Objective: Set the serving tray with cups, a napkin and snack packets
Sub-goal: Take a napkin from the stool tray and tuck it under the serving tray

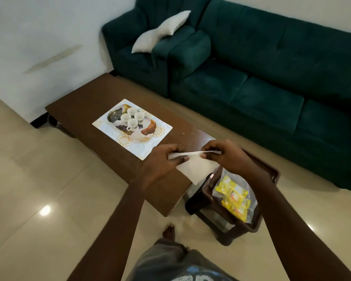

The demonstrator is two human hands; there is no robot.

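White napkin (197, 169) is pinched along its top edge by both hands, left hand (166, 159) and right hand (223, 155), held over the near end of the brown coffee table (85, 102). Four white cups (131, 118) sit on the patterned serving tray (148, 130) mid-table, on a placemat (109, 130). Yellow snack packets (234, 196) lie bagged on a dark plastic stool (272, 173) by the table's near right corner.

Both hands (162, 159) (223, 157) pinch a white napkin (197, 167).

White napkin (195, 169) held aloft; four cups (132, 118) on tray (148, 130).
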